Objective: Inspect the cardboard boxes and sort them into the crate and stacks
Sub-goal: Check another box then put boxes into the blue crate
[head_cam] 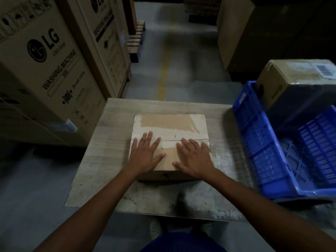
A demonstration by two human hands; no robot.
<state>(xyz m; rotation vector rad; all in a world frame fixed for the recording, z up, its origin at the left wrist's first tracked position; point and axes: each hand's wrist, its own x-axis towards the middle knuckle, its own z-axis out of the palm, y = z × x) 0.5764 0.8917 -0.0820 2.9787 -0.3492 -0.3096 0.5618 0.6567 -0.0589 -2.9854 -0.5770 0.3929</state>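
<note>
Head view: I look down on a low table [112, 124], and the box [171, 131] lies in its middle, flat, with the flaps closed. The top of the box is covered with pale, torn remains of tape or paper, and the seam between the flaps runs from 9 to 3 o'clock.

My left hand [145, 153] lies palm down on the near left part of the top. Its fingers are straight and spread, pointing to 12 o'clock, and they hold nothing. My right hand [193, 157] lies in the same way on the near right part, fingers straight and a little apart, thumb pointing to 9 o'clock. It also grips nothing. The two hands are near each other but do not touch.

At 3 o'clock from the box, just beside the table edge, stands the blue crate [263, 142]. In its far end, at about 2 o'clock, stands a second box [291, 84], which rises above the rim and carries a barcode label on top.

At 10 o'clock stand tall cartons [45, 70] printed "LG" and "WASHING MACHINE". At 12 o'clock a yellow line [163, 77] runs away over the grey floor [190, 70].
</note>
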